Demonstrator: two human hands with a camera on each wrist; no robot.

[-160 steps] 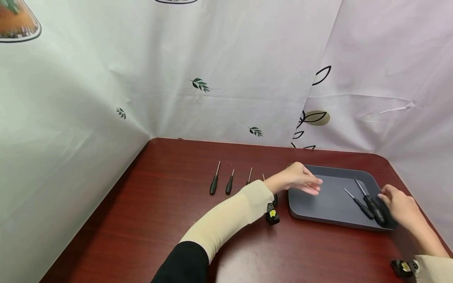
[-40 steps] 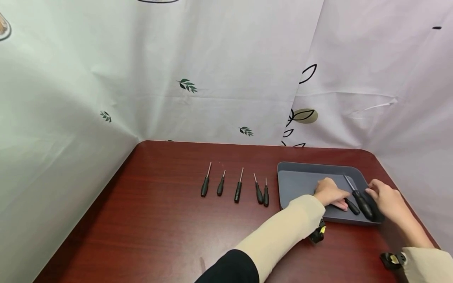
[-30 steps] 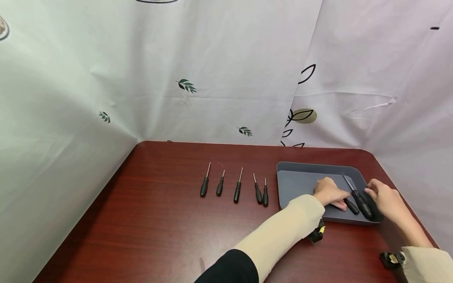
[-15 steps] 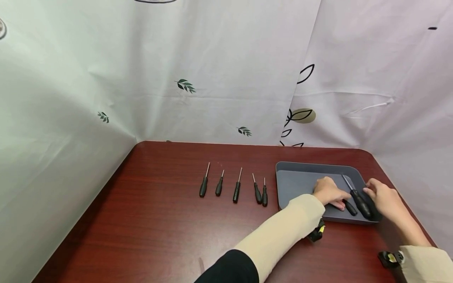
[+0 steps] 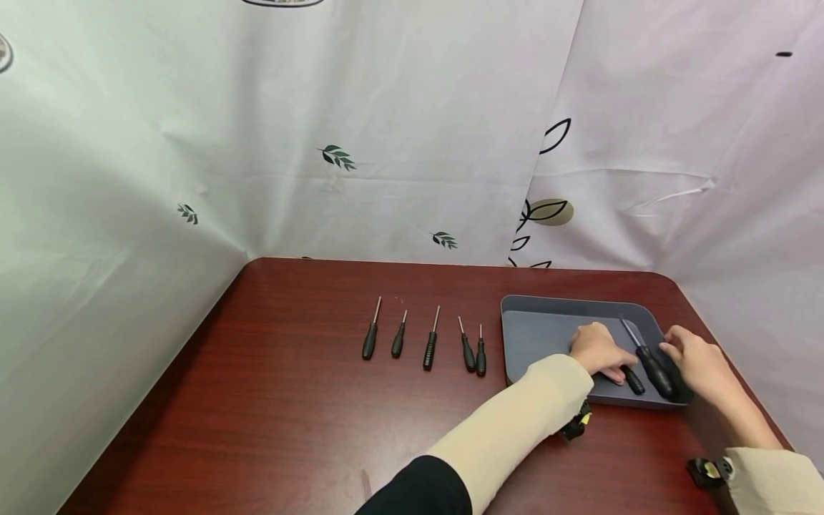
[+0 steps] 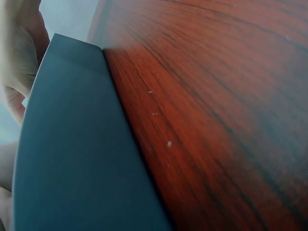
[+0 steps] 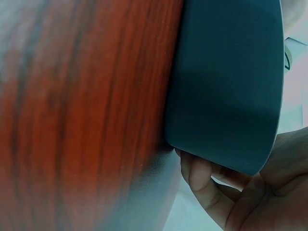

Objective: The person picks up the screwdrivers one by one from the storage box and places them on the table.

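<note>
My left hand (image 5: 597,347) is inside the grey tray (image 5: 537,340), its thumb and fingers pinching the front part of a small black-handled screwdriver (image 5: 633,380); the shaft is hidden under the hand. Beside it lies a larger black screwdriver (image 5: 655,373), untouched by the left hand. My right hand (image 5: 702,363) grips the tray's right edge; in the right wrist view, the fingers of this hand (image 7: 269,197) curl against the end wall of the tray (image 7: 221,91). In the left wrist view the tray's outer wall (image 6: 77,134) hides most of the left hand.
Several black screwdrivers lie on the brown table (image 5: 270,400) left of the tray, among them one at the far left (image 5: 370,340) and a close pair, whose right one (image 5: 481,357) is nearest the tray. White patterned cloth (image 5: 399,107) hangs behind the table.
The left hand has come down from over the tray's left part to the small screwdriver. Its handle has shifted slightly left and turned away from the larger one. The right hand stays at the tray's edge.
</note>
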